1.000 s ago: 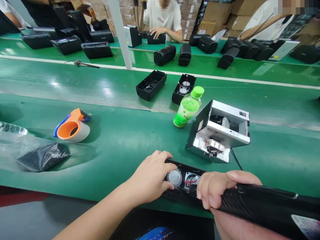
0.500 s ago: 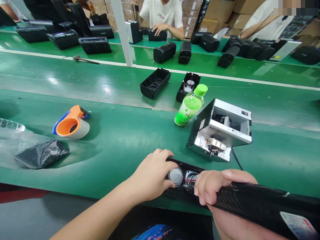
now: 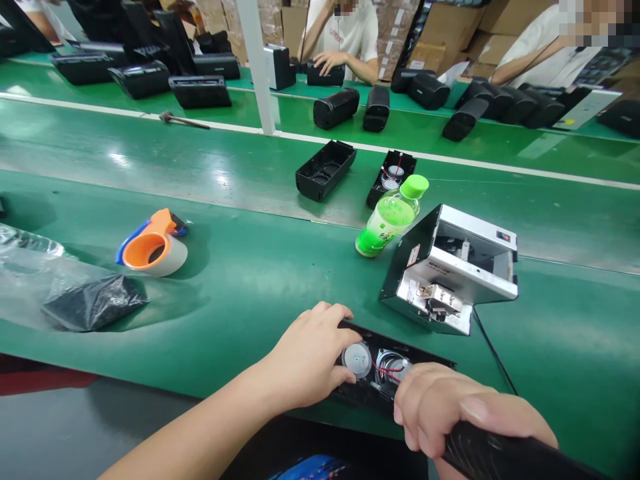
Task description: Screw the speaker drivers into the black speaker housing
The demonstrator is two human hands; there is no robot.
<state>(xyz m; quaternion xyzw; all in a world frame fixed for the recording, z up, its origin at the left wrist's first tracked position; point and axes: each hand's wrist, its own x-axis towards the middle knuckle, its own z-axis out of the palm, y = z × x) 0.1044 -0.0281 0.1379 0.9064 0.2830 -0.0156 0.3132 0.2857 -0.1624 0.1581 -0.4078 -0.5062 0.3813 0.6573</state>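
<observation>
On the near edge of the green bench lies an open black speaker housing [image 3: 410, 348] with a round grey speaker driver [image 3: 357, 360], a second driver [image 3: 389, 363] and red wires inside. My left hand [image 3: 313, 357] grips its left end, thumb and fingers around the rim. In my right hand [image 3: 460, 403] is a black electric screwdriver [image 3: 495, 450], held over the housing's right part. Its working end is mostly hidden by my fingers, so I cannot tell whether it touches the housing.
A silver-black machine [image 3: 453, 270] and a green-capped bottle [image 3: 393, 217] stand behind the housing. A tape dispenser [image 3: 155, 247] and plastic bag [image 3: 95, 303] lie left. Beyond are an empty shell [image 3: 326, 171], another housing with drivers [image 3: 391, 179], and co-workers [image 3: 345, 33] with speakers.
My right hand and the screwdriver have shifted down and right, and the screwdriver's label has left view. More of the housing shows. My left hand keeps its grip; the view has shifted slightly.
</observation>
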